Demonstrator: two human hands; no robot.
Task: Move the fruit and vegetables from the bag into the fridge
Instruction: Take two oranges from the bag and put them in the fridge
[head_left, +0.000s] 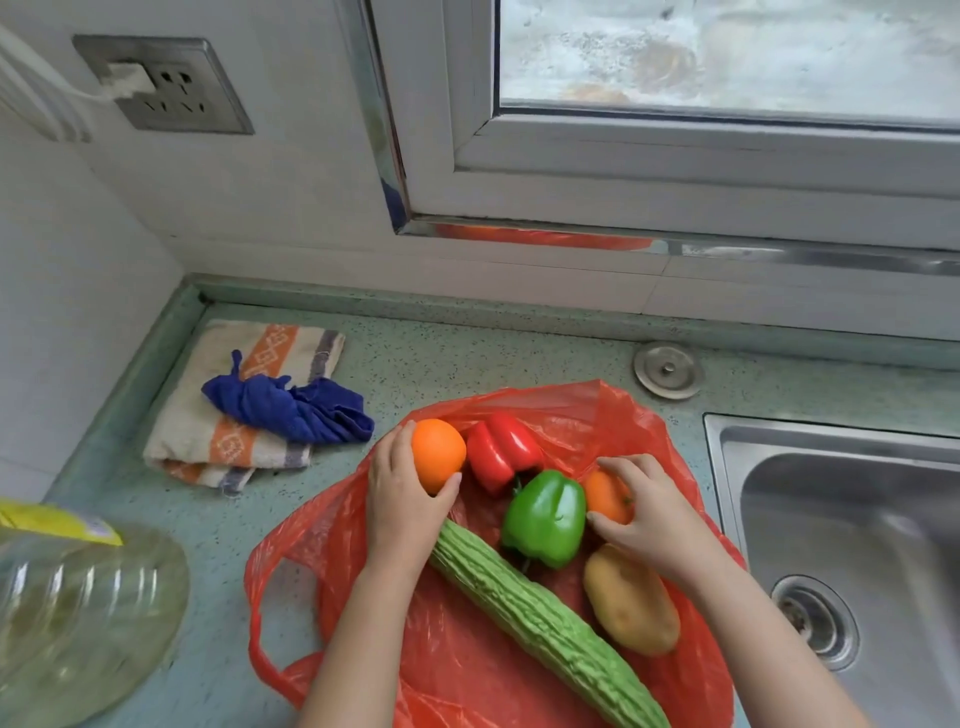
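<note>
Only unreadable yellow label (57, 522) near bag (467, 665)

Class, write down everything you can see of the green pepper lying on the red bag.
The green pepper is glossy, smooth and lobed, apparently whole. It lies on its side on the opened red bag. The red pepper sits just behind it, the bitter gourd runs along its left, and the orange gripped by the right hand is against its right.

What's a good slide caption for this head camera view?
Left hand grips one orange, right hand a second orange, over the red bag of vegetables.
</note>
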